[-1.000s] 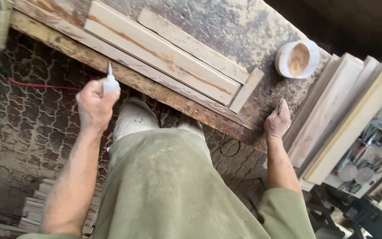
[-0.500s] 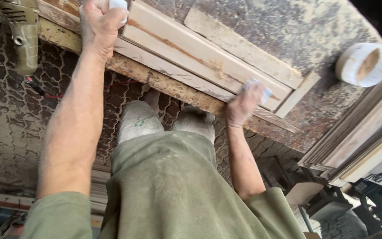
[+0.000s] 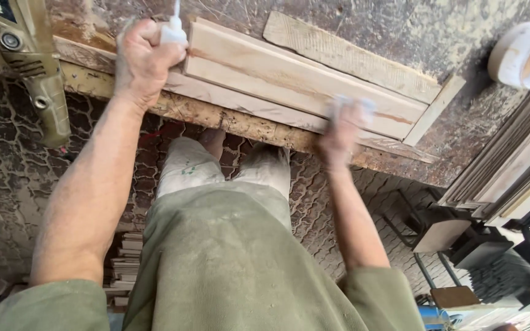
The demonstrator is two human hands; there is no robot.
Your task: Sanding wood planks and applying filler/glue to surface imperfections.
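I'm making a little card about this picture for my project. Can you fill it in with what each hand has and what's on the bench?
Left hand: shut on a small white bottle, nozzle up.
Right hand: blurred, on the wooden boards, holding something pale; cannot tell what.
Bench: worn and stained.
Also there: green power tool at left, white round tub at right.

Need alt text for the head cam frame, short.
Seen from above, the left hand grips a small white squeeze bottle at the end of pale wooden boards on a worn workbench. The blurred right hand presses a pale object, unidentifiable, onto them.
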